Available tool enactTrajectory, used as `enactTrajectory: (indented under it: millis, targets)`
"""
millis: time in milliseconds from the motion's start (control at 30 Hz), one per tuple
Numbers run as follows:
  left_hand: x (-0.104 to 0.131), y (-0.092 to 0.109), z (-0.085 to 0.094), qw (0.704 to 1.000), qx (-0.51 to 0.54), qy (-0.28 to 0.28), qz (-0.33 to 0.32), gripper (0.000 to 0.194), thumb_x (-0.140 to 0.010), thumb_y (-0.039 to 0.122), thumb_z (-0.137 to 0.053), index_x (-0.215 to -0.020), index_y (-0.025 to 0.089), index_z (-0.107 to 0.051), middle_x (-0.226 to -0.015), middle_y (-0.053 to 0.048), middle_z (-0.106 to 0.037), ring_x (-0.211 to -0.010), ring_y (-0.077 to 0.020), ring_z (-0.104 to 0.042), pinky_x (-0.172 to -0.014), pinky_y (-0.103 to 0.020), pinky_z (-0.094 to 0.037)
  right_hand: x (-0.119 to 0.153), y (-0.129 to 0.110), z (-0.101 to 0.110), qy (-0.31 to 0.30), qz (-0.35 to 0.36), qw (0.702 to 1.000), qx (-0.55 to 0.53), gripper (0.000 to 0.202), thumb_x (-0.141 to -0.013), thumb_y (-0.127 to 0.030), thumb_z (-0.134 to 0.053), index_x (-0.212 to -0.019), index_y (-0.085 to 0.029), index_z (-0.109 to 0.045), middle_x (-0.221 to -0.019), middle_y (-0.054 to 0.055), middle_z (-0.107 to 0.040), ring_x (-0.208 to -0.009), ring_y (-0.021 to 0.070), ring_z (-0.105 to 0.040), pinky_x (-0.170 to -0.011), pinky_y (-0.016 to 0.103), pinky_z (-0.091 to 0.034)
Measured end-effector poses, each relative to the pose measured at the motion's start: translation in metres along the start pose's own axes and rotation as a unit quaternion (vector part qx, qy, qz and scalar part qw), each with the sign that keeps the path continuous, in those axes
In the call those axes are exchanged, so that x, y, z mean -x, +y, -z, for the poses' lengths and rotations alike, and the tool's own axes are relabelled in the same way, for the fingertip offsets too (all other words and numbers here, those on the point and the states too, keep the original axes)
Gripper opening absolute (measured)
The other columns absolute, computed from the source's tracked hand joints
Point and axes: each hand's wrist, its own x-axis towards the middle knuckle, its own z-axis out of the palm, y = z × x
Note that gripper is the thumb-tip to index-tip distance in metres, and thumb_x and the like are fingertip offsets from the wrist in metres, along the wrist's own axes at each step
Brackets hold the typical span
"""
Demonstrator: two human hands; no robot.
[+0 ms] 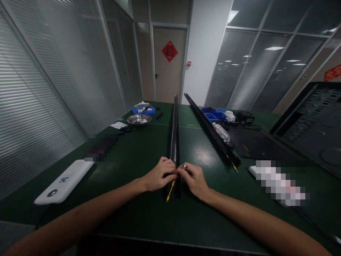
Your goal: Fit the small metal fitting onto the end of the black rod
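A long black metal rail [174, 138] stretches away from me down the middle of the green table. At its near end my left hand [162, 175] and my right hand [195, 178] meet, fingertips pinched together over the channel. Whatever lies between the fingers is hidden by them. Just below the fingertips a short yellow wire [170, 192] sticks out toward me, with a metal lug at its tip. My right hand wears a ring. To the right lies a second black rail [207, 124], a green-yellow wire [234, 167] with a lug hanging from its near end.
A metal bowl [139, 120] and a blue tray [144, 110] stand at the far left. White devices flank me, one at left [65, 182], one partly blurred at right. Beyond the second rail are blue bins [210, 117], a plastic bottle [221, 132] and a large black panel [314, 131].
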Motion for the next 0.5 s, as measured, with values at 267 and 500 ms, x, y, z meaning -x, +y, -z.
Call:
enactTrajectory:
  millis: [267,500]
  targets:
    - [-0.0006,0.0008,0.0003,1.000,0.009,-0.003,0.004,0.020,-0.106,0.027,-0.049,-0.104,0.021,-0.069,-0.100,-0.004,-0.069,-0.104,-0.0218,-0.057,-0.101,-0.039,-0.029,0.0022,0.0035,-0.0009,0.000,-0.015,1.000,-0.008,0.031,-0.101,-0.039,-0.059,-0.080,-0.018,-0.068,-0.069,0.000,-0.063,-0.060,0.0140,-0.056,-0.058,0.025,-0.043]
    - [0.0005,0.0009,0.0002,1.000,-0.006,0.003,-0.003,0.019,-0.104,0.029,-0.053,-0.098,0.020,-0.069,-0.099,-0.004,-0.069,-0.103,-0.0217,-0.057,-0.100,-0.039,-0.029,0.0002,-0.0006,0.0014,-0.006,0.017,1.000,0.006,0.034,-0.104,-0.037,-0.053,-0.080,-0.018,-0.068,-0.073,0.002,-0.063,-0.065,0.0155,-0.056,-0.063,0.026,-0.044]
